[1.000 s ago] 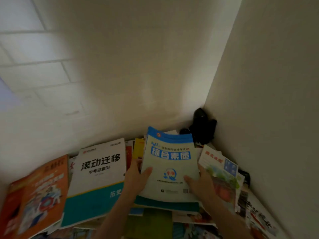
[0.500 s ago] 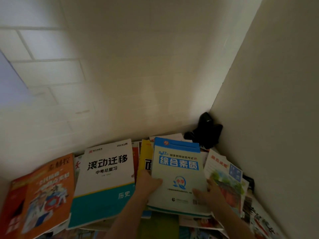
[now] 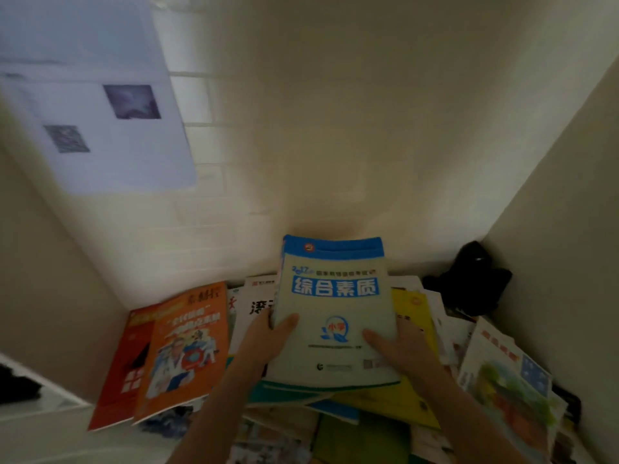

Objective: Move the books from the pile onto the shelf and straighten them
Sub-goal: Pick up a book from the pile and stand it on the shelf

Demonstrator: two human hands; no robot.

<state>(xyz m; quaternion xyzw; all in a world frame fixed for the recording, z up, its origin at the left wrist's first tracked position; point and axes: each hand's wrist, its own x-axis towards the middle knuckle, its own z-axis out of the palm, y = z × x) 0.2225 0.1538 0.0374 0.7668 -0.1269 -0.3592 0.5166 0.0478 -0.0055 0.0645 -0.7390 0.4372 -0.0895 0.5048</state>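
Dim, blurred, perhaps edge-warped.

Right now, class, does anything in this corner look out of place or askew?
Yes. The books lie in a loose heap, overlapping at different angles: the orange book tilts left, the illustrated book slants right. A dark object in the corner is too dim to identify. Both hands, left and right, hold the blue-topped book.
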